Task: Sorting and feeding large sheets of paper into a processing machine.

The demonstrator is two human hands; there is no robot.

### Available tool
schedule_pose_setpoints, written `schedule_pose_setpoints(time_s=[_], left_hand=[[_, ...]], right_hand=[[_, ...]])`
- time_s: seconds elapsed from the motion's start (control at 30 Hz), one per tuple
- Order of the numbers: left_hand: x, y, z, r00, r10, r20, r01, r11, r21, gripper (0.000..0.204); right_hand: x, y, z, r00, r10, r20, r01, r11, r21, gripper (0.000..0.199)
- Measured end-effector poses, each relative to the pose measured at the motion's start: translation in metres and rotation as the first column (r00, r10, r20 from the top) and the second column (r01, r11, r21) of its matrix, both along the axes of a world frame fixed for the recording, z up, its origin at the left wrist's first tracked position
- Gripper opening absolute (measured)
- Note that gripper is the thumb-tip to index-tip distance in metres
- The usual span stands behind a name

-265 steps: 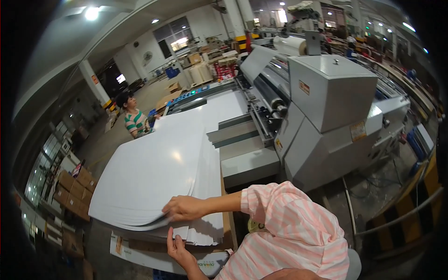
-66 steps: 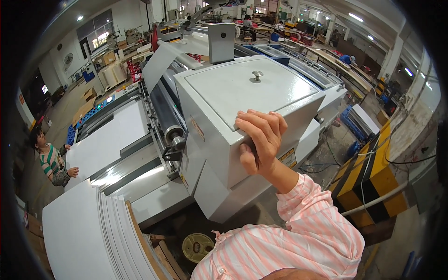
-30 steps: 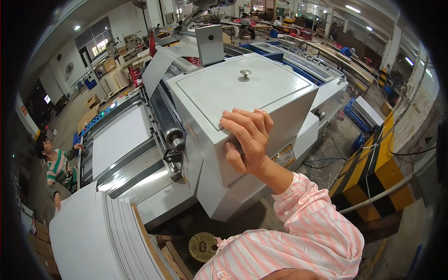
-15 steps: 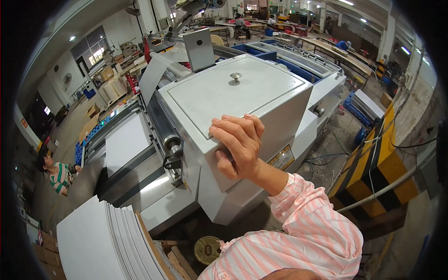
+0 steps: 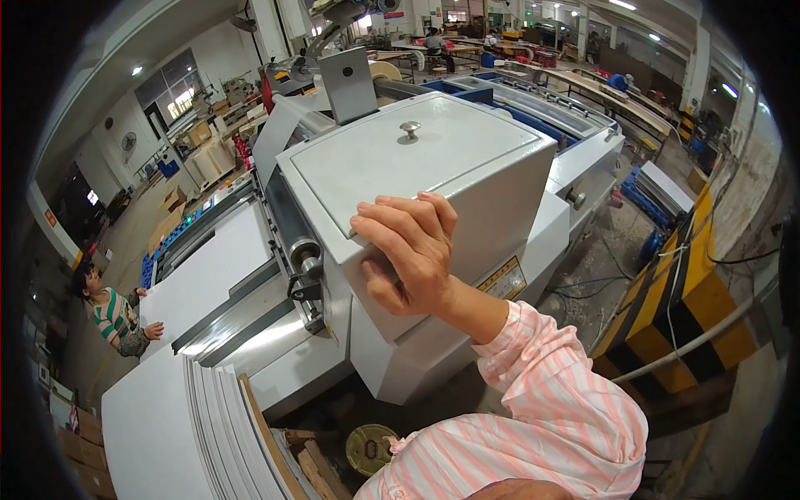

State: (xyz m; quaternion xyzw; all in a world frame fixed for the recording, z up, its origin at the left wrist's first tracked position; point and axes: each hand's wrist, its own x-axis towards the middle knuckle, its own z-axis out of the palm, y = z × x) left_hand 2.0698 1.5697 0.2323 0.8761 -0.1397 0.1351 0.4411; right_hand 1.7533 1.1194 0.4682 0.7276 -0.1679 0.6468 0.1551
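Observation:
My right hand (image 5: 408,254) rests on the near corner of a pale grey machine housing (image 5: 483,204). Its fingers bend over the top edge, and the thumb lies against the side below. A lid (image 5: 358,162) with a round metal knob (image 5: 409,129) covers the top of this housing. Beside it on the left runs a dark roller (image 5: 293,225). A large white sheet (image 5: 208,267) lies across the machine's feed table, toward another person (image 5: 111,317) in a striped top whose hands are at its outer end. My left hand is out of view.
A tall stack of white boards (image 5: 158,425) stands at the lower left. On the floor near the machine is a round yellowish drum (image 5: 371,450). A yellow-and-black striped barrier (image 5: 658,292) runs along the right. Long work tables (image 5: 575,83) stand at the back.
My right hand stays on the housing corner while the view shifts slightly. A white sheet now reaches the other person's hands, where a grey, blurred surface was before.

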Motion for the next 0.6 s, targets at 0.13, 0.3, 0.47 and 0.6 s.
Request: schedule_pose_setpoints(time_s=[0.13,0.3,0.47,0.6], left_hand=[[-0.005,-0.003,-0.007,1.0,-0.024,0.014,0.024,1.0,0.016,0.041],[-0.008,-0.008,-0.003,0.998,-0.046,0.045,0.045,0.999,0.03,0.042],[-0.014,-0.002,0.002,0.997,-0.054,0.06,0.051,0.997,0.061,0.042],[-0.015,0.019,0.007,0.996,-0.044,0.075,0.037,0.996,0.086,0.043]], right_hand=[[0.0,-0.002,0.0,1.0,0.018,0.025,-0.017,1.0,-0.016,0.041],[0.003,-0.002,-0.002,0.997,0.043,0.069,-0.042,0.999,-0.011,0.039],[0.002,-0.004,-0.003,0.996,0.05,0.073,-0.05,0.999,-0.006,0.039],[0.003,-0.004,-0.002,0.997,0.054,0.062,-0.053,0.998,-0.021,0.039]])
